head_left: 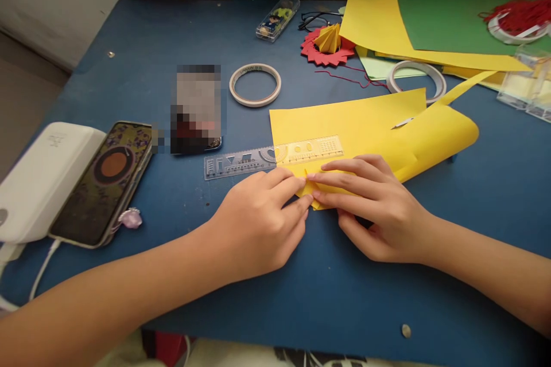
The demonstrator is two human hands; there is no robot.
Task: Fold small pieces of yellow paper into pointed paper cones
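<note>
A yellow sheet of paper (344,112) lies on the blue table, its right side curling over in a loose roll. At its near left corner a small fold stands up between my two hands. My left hand (269,221) has its fingers closed on that corner. From the right, my right hand (379,206) grips the same folded edge with its fingertips, the other fingers bent over the paper. A clear plastic ruler (239,161) lies just beyond my hands, partly on the sheet. A narrow yellow strip (467,87) sticks out past the roll.
A roll of tape (255,85), a second tape roll (439,83) and a red-and-yellow paper rosette (307,49) are farther back. At left lie a phone (101,183) and a white power bank (43,178) with a cable. Green card (451,17) and red thread (519,16) are back right.
</note>
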